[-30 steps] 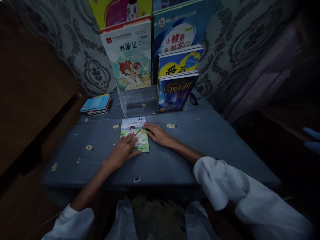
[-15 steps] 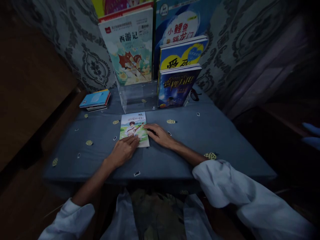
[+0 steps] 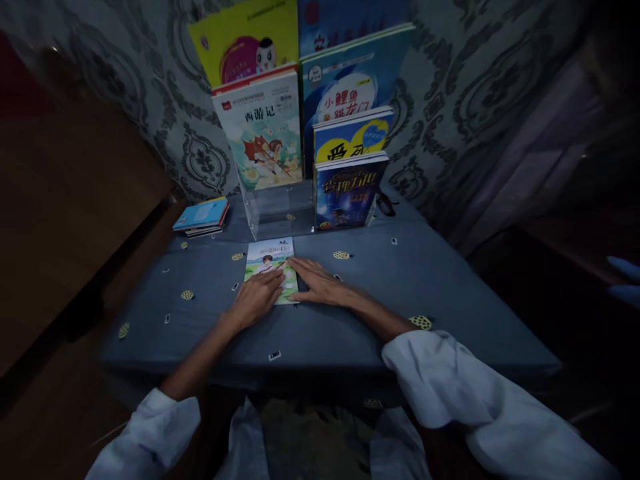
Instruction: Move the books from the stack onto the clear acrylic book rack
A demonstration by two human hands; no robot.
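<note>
Well, at far left, a small pile of books [image 3: 201, 215] lies on the blue tablecloth [image 3: 320, 343]. Next, the person's left hand [image 3: 257, 299] lies flat across the booklet [image 3: 267, 249], fingers together. That booklet rests face up in front of a clear stand [image 3: 275, 225] holding 2 columns of books [image 3: 273, 150]. The right hand [image 3: 316, 281] sits at its right edge, thumb and fingers apart.

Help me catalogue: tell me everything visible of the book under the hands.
The book lies flat and closed on the tablecloth, before the clear rack. Its paper-like cover shows a drawn figure, greenery, pale sky and, near the top, a title. The left hand covers its lower left; the right hand rests at its right edge.
</note>
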